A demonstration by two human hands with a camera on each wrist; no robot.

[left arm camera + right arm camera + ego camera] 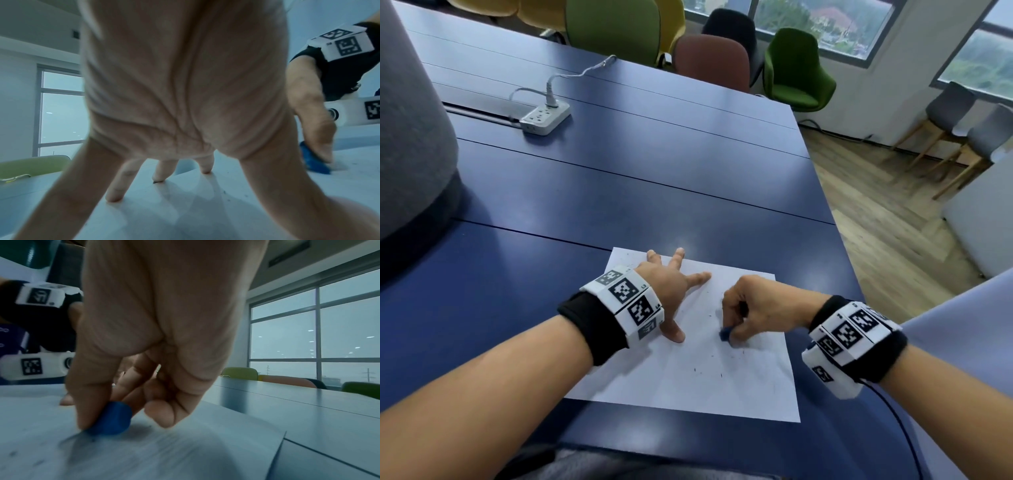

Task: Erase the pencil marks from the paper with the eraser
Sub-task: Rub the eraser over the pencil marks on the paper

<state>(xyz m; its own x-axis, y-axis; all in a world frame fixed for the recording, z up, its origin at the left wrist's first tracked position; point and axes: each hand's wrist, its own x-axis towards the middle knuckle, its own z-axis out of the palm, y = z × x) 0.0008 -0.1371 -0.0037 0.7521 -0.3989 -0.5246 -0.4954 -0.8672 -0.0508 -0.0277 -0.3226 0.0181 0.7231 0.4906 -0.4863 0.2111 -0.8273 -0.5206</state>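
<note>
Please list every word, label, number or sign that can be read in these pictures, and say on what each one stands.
No text can be read for certain.
Left wristband: black-and-white square code patterns, with tiny characters beside them, too small to read.
Right wristband: the same kind of patterns, with tiny unreadable characters.
Paper: only small dark specks, no writing.
Eraser: plain blue, no brand visible.
Power strip: no legible label.

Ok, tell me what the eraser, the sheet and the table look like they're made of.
Eraser: looks like soft blue rubber or vinyl, matte, with rounded, worn-looking corners.
Sheet: thin white paper, matte, lying flat, with dark specks scattered on it.
Table: a hard, smooth, dark blue top in panels with thin seams and a soft sheen; painted or laminated, I cannot tell which.
</note>
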